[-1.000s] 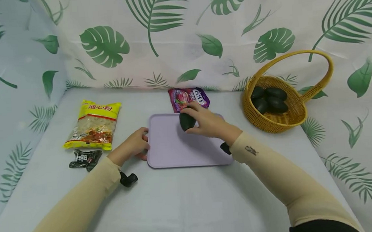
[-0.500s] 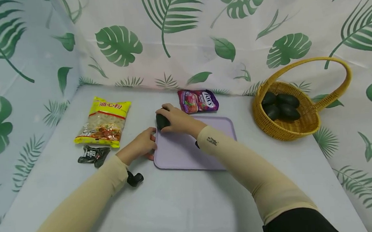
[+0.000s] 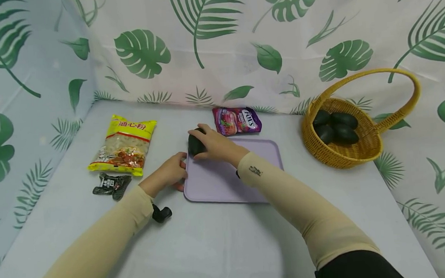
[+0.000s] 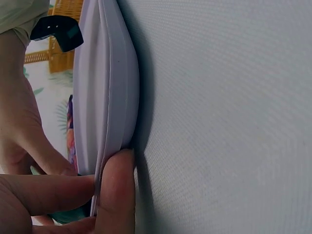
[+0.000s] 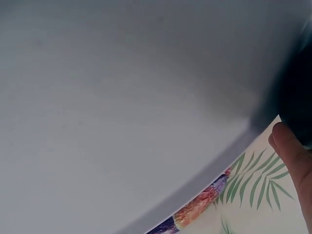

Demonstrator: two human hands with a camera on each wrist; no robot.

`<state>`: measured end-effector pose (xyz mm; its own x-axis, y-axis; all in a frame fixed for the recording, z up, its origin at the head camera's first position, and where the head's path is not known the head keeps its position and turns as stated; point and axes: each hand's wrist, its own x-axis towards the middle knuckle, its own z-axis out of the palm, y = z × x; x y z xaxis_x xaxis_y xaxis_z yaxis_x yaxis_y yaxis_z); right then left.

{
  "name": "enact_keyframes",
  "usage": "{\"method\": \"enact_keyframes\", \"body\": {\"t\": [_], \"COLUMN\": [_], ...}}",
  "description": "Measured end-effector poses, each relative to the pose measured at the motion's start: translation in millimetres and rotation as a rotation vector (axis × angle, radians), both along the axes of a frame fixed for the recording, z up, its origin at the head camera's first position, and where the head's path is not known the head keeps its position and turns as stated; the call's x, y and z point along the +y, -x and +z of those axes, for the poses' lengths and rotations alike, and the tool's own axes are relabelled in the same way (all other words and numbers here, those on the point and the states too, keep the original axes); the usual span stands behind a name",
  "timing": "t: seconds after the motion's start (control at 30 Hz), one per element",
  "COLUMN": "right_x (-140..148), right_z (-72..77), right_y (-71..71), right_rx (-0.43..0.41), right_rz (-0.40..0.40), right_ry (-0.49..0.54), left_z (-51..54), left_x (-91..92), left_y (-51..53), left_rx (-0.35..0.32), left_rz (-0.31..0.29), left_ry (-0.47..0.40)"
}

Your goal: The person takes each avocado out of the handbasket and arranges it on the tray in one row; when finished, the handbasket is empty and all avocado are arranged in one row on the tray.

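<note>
A light purple tray (image 3: 225, 179) lies flat on the white table. My left hand (image 3: 169, 172) pinches its left rim between thumb and fingers; the left wrist view shows the thumb (image 4: 117, 190) on the outer side. At the tray's far left corner, my right hand (image 3: 217, 143) grips a dark green avocado (image 3: 196, 144) from above. In the right wrist view, only part of the avocado (image 5: 297, 97) and a finger (image 5: 291, 148) show at the right edge. Whether the avocado touches the tray's bottom is hidden.
A yellow wicker basket (image 3: 338, 162) with several avocados (image 3: 342, 133) stands at the right. Behind the tray lies a purple FOX'S candy bag (image 3: 237, 121). At the left are a yellow pasta bag (image 3: 125, 145) and a small black packet (image 3: 112, 185). A leaf-patterned cloth (image 3: 216, 41) hangs behind.
My right hand has carried the avocado left across the tray to its far left corner, and barely moved in the last half second. The left hand keeps holding the rim. The head view has shifted.
</note>
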<state>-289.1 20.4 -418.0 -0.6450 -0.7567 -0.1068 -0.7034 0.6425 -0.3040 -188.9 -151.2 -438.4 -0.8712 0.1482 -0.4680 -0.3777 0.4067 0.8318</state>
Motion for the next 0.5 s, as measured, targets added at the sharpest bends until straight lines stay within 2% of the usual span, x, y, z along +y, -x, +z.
{"method": "enact_keyframes", "body": {"t": [0.33, 0.5], "right_x": [6.3, 13.3], "right_z": [-2.9, 3.6], "right_y": [2.0, -1.1], "right_rx": [0.002, 0.005], "right_rz": [-0.023, -0.034], "right_ry": [0.038, 0.091], "left_z": [-2.8, -1.6], "left_x": [0.5, 0.3], "left_y": [0.2, -1.1], "left_rx": [0.009, 0.010], "left_rz": [-0.001, 0.004], "left_ry": [0.002, 0.003]}}
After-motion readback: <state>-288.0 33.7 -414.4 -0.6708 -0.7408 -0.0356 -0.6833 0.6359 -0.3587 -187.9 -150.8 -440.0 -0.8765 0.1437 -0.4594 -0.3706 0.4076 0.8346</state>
